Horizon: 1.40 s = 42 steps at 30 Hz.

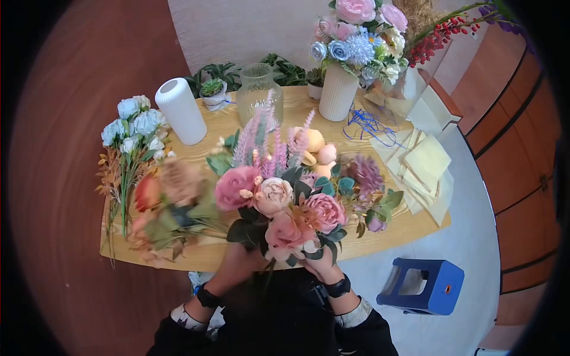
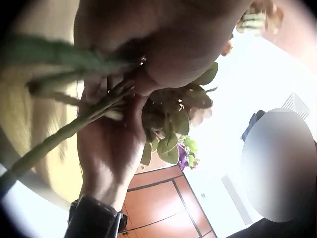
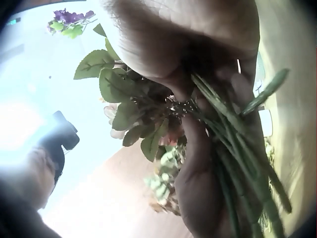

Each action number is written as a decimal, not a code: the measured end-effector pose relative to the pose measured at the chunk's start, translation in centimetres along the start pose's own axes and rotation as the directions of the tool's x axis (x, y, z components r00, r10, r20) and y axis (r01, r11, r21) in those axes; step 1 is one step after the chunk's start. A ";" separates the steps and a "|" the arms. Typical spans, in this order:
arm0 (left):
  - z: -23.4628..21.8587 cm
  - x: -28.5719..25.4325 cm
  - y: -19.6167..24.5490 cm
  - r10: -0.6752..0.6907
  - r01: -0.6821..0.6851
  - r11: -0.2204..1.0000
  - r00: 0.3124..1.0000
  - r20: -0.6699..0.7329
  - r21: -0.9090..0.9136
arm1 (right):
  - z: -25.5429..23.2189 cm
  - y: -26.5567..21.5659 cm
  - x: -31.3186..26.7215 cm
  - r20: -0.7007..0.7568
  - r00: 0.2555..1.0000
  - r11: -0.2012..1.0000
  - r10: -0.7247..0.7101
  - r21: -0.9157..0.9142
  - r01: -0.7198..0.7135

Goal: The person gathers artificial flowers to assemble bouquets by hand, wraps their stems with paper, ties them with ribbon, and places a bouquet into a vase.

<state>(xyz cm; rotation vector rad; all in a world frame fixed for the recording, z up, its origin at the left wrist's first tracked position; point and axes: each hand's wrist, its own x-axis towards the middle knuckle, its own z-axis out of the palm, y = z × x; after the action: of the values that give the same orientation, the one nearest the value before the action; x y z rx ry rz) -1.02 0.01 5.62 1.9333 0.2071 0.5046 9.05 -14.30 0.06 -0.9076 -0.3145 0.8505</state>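
Note:
Both hands meet low on a bouquet of artificial pink roses and peonies (image 1: 288, 228), with lavender-coloured sprays standing up at its back. My left hand (image 1: 240, 264) grips the bouquet around its stems, partly hidden under dark leaves. From the other side my right hand (image 1: 323, 266) holds the stems too, its fingers mostly covered by blooms. Green stems (image 3: 242, 148) stick out below the hands in the right wrist view. Blurred beige and orange-red flowers (image 1: 148, 193) spread to the bouquet's left, and a mauve flower (image 1: 363, 172) sits at its right.
Blue and white flowers (image 1: 139, 124) lie on the wooden table (image 1: 219, 121) at left. Behind stand a white ribbed vase (image 1: 181, 113), a glass vase (image 1: 256, 89) and a filled vase (image 1: 338, 95). Yellowish wrapping sheets (image 1: 424, 166) overhang the right edge; a blue stool (image 1: 424, 285) stands below.

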 end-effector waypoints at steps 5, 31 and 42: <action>-2.7 1.4 -0.9 -0.492 0.380 0.777 0.864 -0.108 -0.502 | -2.4 -0.8 0.1 -0.114 0.993 0.974 0.010 0.224 0.016; 2.0 0.6 2.0 -0.350 0.364 0.931 0.911 0.218 -0.027 | -1.3 -1.2 2.5 -0.102 0.973 0.914 -0.208 -0.373 0.156; 0.8 1.8 -0.6 -0.454 0.382 0.729 0.891 0.017 -0.568 | -1.2 -5.9 1.7 0.096 0.989 0.956 0.110 -0.281 -0.079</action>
<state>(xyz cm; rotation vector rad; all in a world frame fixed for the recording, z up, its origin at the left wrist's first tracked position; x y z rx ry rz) 0.95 0.27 5.26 1.2212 0.5084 0.3269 13.85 -15.60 3.85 -1.1450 -0.4992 0.9632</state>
